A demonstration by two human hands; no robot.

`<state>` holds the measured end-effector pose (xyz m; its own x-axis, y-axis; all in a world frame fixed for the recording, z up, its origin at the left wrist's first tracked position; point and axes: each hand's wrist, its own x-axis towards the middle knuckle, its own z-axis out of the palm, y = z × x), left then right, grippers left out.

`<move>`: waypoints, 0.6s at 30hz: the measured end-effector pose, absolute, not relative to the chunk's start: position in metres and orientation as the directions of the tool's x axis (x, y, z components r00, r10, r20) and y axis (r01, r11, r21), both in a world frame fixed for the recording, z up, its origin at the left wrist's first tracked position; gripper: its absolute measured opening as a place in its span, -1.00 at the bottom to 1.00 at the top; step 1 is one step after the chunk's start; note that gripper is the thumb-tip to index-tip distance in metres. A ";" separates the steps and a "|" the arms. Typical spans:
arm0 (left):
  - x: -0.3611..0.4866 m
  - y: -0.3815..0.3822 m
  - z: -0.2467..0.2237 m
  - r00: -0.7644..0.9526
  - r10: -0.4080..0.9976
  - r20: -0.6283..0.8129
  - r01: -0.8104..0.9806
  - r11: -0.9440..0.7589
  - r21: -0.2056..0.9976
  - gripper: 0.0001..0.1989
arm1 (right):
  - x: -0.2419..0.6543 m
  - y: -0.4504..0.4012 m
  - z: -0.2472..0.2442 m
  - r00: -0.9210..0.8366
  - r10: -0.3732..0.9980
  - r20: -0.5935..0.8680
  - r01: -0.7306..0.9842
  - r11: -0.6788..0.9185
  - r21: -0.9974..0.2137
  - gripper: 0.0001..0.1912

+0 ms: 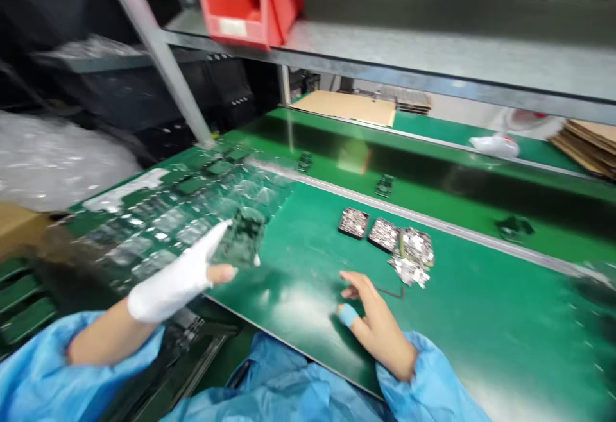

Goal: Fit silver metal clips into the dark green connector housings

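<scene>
My left hand [197, 271], in a white glove with the thumb tip bare, holds a dark green circuit board [242, 236] above the left part of the green table [298, 268]. Blurring hides the board's details. My right hand [368, 316] hovers over the table near its front edge, fingers apart and empty, with blue tape round one finger. Just beyond it lies a thin L-shaped metal key [392, 292]. Small black trays [353, 222] of shiny metal parts stand farther back, beside a pile of silvery pieces [410, 270].
Clear plastic blister trays [192, 217] cover the table's left side. Behind a metal rail [414, 215], several dark boards lie on a green strip [437, 207]. A shelf [385, 43] carrying a red bin [240, 11] spans overhead.
</scene>
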<state>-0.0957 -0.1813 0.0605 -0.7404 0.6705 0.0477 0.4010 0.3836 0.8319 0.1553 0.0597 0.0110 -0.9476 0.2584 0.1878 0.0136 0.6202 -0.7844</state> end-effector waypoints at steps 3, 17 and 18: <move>-0.037 -0.137 0.026 -0.477 0.876 -0.076 0.306 0.247 0.920 -0.15 | 0.152 0.060 0.026 -0.952 0.211 0.221 -0.069 0.558 -0.827 -0.19; -0.103 0.036 0.018 -0.463 0.884 0.055 0.859 0.433 0.274 -0.73 | 0.166 0.097 0.011 -0.983 0.145 0.109 0.047 0.782 -0.622 -0.29; -0.108 0.050 0.015 -0.475 0.878 0.063 0.857 0.445 0.258 -0.72 | 0.167 0.098 0.011 -0.977 0.162 0.136 0.040 0.775 -0.631 -0.29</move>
